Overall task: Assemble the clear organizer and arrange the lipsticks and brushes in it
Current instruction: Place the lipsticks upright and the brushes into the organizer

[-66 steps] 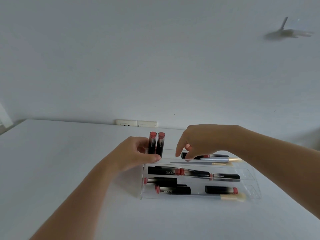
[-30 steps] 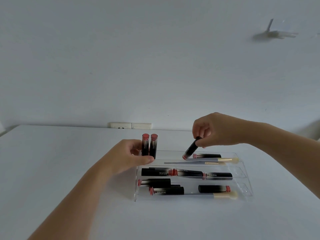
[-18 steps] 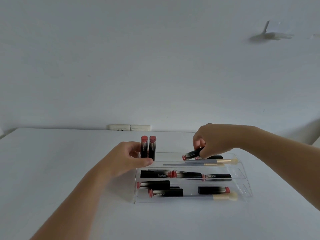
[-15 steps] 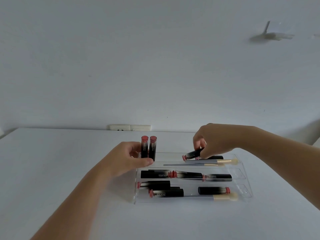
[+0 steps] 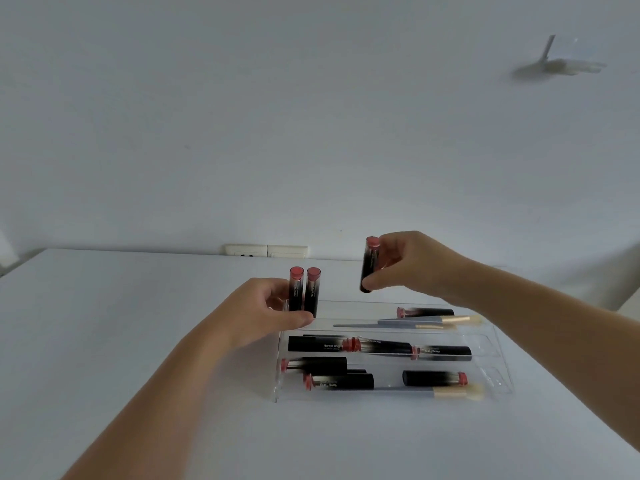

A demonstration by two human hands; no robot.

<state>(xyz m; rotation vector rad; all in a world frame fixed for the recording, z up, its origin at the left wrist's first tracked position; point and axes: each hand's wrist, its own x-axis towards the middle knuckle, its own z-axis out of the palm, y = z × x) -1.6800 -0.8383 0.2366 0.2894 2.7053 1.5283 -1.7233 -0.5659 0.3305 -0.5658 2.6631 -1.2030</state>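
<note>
head view: clear acrylic tiered organizer (image 5: 498,382) sits on the white table (image 5: 104,341), long rows running left to right, stepped toward the far side. left hand (image 5: 263,310) is closed around two black lipstick tubes with pink-red caps (image 5: 304,292), held upright side by side at the organizer's far-left corner; thumb in front at their bases, fingers behind. can't tell if their bases rest on the organizer or the table. right hand (image 5: 405,263) is raised above the back row, pinching a third black lipstick tube with a pink-red top (image 5: 369,265) between thumb and fingers, nearly upright, red end up, clear of the organizer and apart from the left pair. back row: one black lipstick lying flat (image 5: 426,312) and two slim grey-handled brushes with gold ferrules (image 5: 415,323) just in front of it, bristles to the right. middle row: line of black lipsticks lying end to end (image 5: 377,346), white lettering on the leftmost. front row: two black lipsticks at left (image 5: 329,372), one overlapping the other, a short black lipstick at right (image 5: 433,378), and a pale-bristled brush with gold ferrule (image 5: 457,392) along the front wall. white wall socket plate (image 5: 266,251) at the table's far edge. white fixture (image 5: 557,64) upper right, blurred.
</note>
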